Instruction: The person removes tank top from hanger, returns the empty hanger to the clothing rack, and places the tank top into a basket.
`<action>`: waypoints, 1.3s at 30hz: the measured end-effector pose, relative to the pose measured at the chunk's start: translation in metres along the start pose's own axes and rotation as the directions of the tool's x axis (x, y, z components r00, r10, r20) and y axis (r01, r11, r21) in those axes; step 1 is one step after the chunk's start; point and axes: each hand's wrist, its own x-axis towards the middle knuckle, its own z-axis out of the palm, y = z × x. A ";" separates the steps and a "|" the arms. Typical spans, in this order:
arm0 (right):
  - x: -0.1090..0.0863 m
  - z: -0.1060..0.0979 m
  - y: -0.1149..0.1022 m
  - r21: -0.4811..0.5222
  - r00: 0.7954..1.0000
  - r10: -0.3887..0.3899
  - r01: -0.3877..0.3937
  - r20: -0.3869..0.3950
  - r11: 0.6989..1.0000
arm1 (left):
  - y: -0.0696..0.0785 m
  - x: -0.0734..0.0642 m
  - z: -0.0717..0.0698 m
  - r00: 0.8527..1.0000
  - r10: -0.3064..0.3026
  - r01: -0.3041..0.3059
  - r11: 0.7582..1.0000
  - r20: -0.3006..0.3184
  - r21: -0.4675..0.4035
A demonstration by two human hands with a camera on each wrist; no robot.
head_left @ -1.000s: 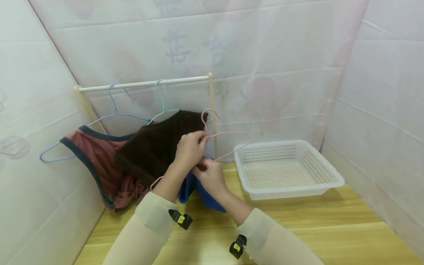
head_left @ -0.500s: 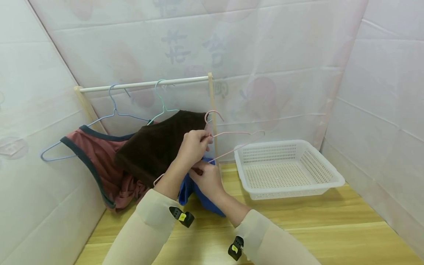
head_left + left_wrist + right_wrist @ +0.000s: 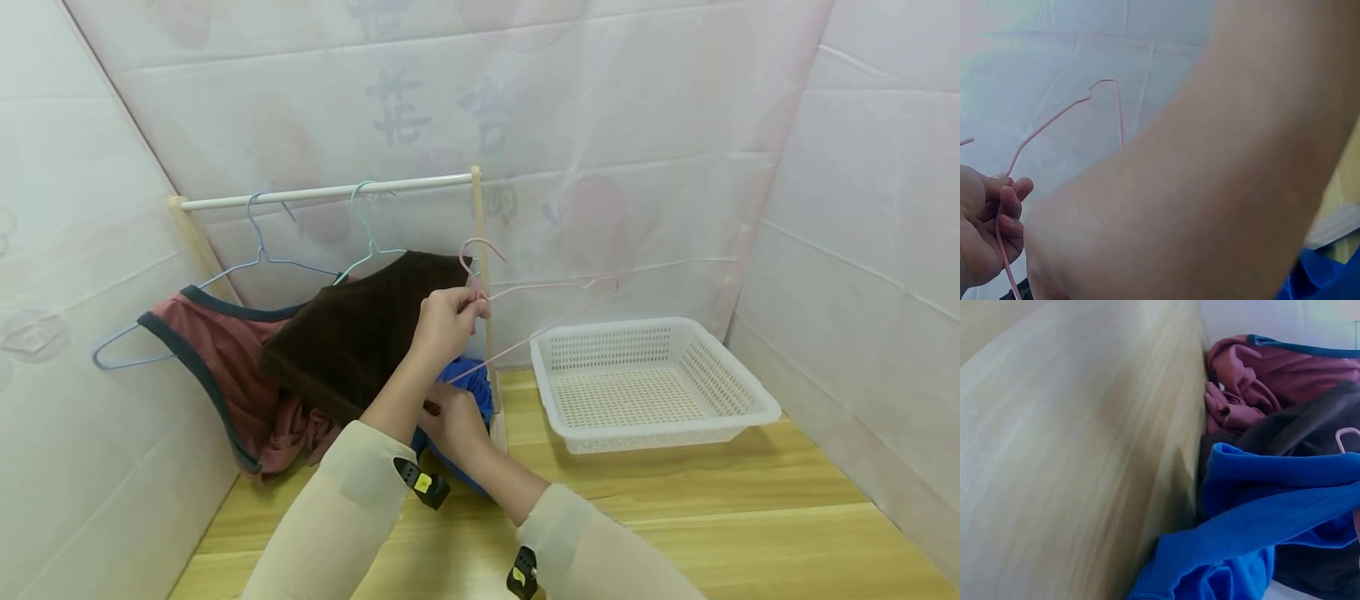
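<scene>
My left hand [image 3: 446, 323] pinches a pink wire hanger [image 3: 540, 286] just below its hook, in front of the rack's right post. The hanger's right end points out to the right, while its left part is hidden behind my arms. Lower down, my right hand [image 3: 459, 427] grips a blue garment [image 3: 471, 379], beneath the left forearm. In the right wrist view the blue garment [image 3: 1235, 534] shows a ribbed band and an open fold, with a pink hanger tip [image 3: 1346, 432] close above it. A forearm covers much of the left wrist view, beside the pinching fingers [image 3: 1010, 203].
A clothes rack with a white rail [image 3: 315, 192] stands at the back left. On it hang a brown garment [image 3: 367, 325] and a dusty-pink garment with dark trim [image 3: 225, 333]. A white plastic basket [image 3: 652, 433] sits on the wooden table to the right.
The pink hanger's right end has risen and shifted right, with my left hand moving slightly up and right. My right hand has moved down and left with the blue garment.
</scene>
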 end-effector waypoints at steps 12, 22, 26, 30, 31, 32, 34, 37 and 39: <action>-0.010 0.012 0.002 -0.026 0.970 0.160 -0.158 0.182 0.987 | 0.002 0.010 0.009 0.999 -0.026 0.021 0.994 -0.046 -0.105; -0.014 0.017 0.017 -0.209 0.955 0.175 -0.126 0.240 0.970 | 0.012 0.015 0.006 0.987 0.024 -0.050 0.985 -0.157 -0.162; -0.023 0.017 0.030 -0.162 0.957 0.195 -0.162 0.214 0.973 | 0.013 0.016 0.002 0.984 0.040 -0.069 0.984 -0.172 -0.166; -0.031 0.016 0.046 -0.152 0.953 0.239 -0.213 0.187 0.965 | 0.012 0.016 -0.003 0.980 0.052 -0.081 0.986 -0.193 -0.144; -0.033 0.016 0.050 -0.153 0.949 0.253 -0.226 0.188 0.962 | 0.011 0.015 -0.005 0.979 0.051 -0.079 0.987 -0.198 -0.139; -0.034 0.016 0.054 -0.156 0.947 0.262 -0.235 0.188 0.959 | 0.010 0.015 -0.006 0.977 0.052 -0.081 0.988 -0.206 -0.133; -0.037 0.015 0.061 -0.160 0.944 0.268 -0.240 0.190 0.957 | 0.006 0.015 -0.009 0.973 0.055 -0.084 0.989 -0.222 -0.125; -0.041 0.013 0.069 -0.164 0.940 0.261 -0.229 0.217 0.960 | -0.001 0.014 -0.015 0.968 0.067 -0.101 0.986 -0.241 -0.130; -0.044 0.013 0.073 -0.185 0.936 0.261 -0.220 0.236 0.958 | -0.004 0.012 -0.019 0.964 0.080 -0.116 0.985 -0.255 -0.128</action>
